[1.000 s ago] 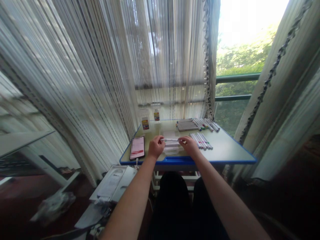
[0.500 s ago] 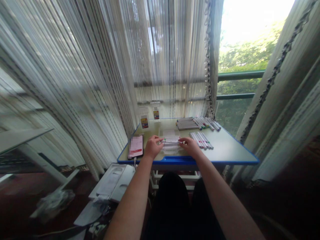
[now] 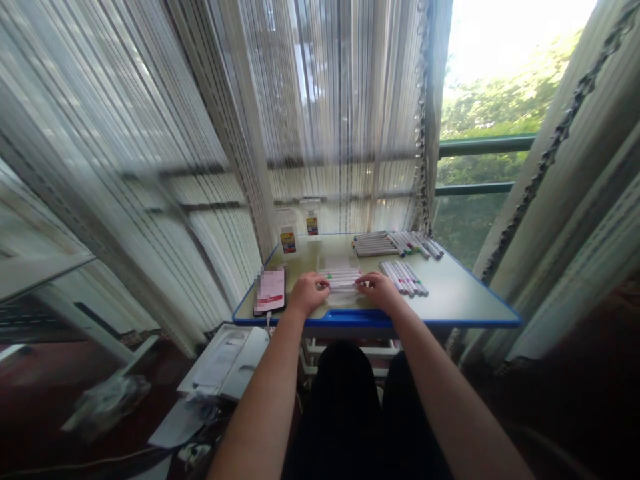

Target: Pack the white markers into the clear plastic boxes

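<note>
My left hand and my right hand rest on the two ends of a stack of white markers lying crosswise on a clear plastic sheet at the table's front. Their fingers curl against the stack, and a green marker tip shows beside my left fingers. Just right of my right hand lies a group of loose markers. Further back lie more marker rows. A phone with a pink screen lies left of my left hand.
The blue-edged table stands against a window. Two small labelled bottles stand at its back left. Striped curtains hang at left, a green railing runs outside, and a white box sits below left.
The single marker that stood out between my hands now blends into the stack, with my fingers closer around it. The view has shifted slightly.
</note>
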